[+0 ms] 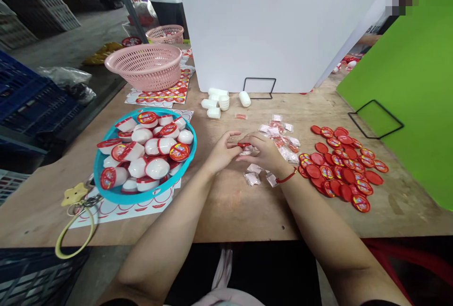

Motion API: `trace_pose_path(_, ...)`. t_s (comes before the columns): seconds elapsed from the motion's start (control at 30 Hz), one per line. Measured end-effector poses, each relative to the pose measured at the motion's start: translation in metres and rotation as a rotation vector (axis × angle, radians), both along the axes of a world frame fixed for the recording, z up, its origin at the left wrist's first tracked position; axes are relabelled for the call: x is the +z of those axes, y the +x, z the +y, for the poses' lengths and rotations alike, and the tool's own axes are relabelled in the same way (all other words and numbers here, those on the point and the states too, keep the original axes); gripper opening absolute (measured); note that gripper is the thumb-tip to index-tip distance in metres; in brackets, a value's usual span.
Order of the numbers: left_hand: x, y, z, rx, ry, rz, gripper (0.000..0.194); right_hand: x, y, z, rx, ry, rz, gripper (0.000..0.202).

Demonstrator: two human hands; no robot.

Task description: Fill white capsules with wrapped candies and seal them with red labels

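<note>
My left hand [223, 151] and my right hand [261, 150] meet over the middle of the table, both closed around one small container with a red lid [244, 145]. Fingers hide most of its pale body. Small clear packets [279, 131] lie beyond and beside my right hand, and a few more [252, 178] are just below it. To the right spreads a pile of round red lids [341, 167]. White cups [217, 101] stand and lie further back. On the left, a blue basket [194, 148] holds many white containers with red lids [157, 145].
A pink basket [152, 68] stands on printed sheets [177, 94] at the back left. White [269, 23] and green [406, 98] panels with black wire stands [375, 119] border the back and right. A yellow key strap [76, 249] hangs at the front left edge.
</note>
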State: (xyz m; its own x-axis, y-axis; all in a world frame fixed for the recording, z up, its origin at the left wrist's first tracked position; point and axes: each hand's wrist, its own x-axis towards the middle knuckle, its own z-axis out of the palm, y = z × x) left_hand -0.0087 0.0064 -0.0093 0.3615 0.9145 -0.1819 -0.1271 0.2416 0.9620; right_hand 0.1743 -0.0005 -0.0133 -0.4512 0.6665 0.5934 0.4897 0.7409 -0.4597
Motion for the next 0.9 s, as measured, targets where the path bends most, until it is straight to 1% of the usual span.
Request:
trace_pose_path(0.07,0.006,0.0,-0.003,0.001,-0.09,-0.069,0.057,0.0,0.0,0.0,-0.051,-0.029,0.031,0.041)
trace_pose_path(0.17,0.012,-0.002,-0.005,-0.025,-0.251,-0.255,0.053,0.001,0.002,-0.001,-0.132,-0.063,0.096,0.037)
trace_pose_path(0.27,0.015,-0.002,-0.006,-0.029,-0.317,-0.366,0.049,0.001,0.004,0.0,-0.141,-0.057,0.124,0.036)
trace_pose_path(0.37,0.016,0.001,-0.009,-0.026,-0.291,-0.339,0.05,-0.002,0.003,0.001,-0.146,-0.051,0.114,0.033)
trace_pose_path(0.47,0.015,0.007,-0.013,0.033,-0.232,-0.258,0.052,-0.005,-0.002,0.0,-0.183,-0.043,0.108,0.028)
trace_pose_path(0.53,0.012,0.011,-0.014,0.077,-0.223,-0.229,0.051,-0.006,-0.006,0.0,-0.181,-0.038,0.089,0.032)
trace_pose_path(0.63,0.007,0.013,-0.012,0.135,-0.222,-0.229,0.05,-0.007,-0.008,0.0,-0.127,-0.036,0.05,0.05)
trace_pose_path(0.7,0.005,0.013,-0.01,0.156,-0.215,-0.236,0.05,-0.007,-0.008,0.0,-0.099,-0.049,0.031,0.056)
trace_pose_path(0.9,0.006,0.011,-0.009,0.121,-0.165,-0.202,0.056,-0.004,-0.007,-0.003,-0.012,-0.134,-0.014,0.052)
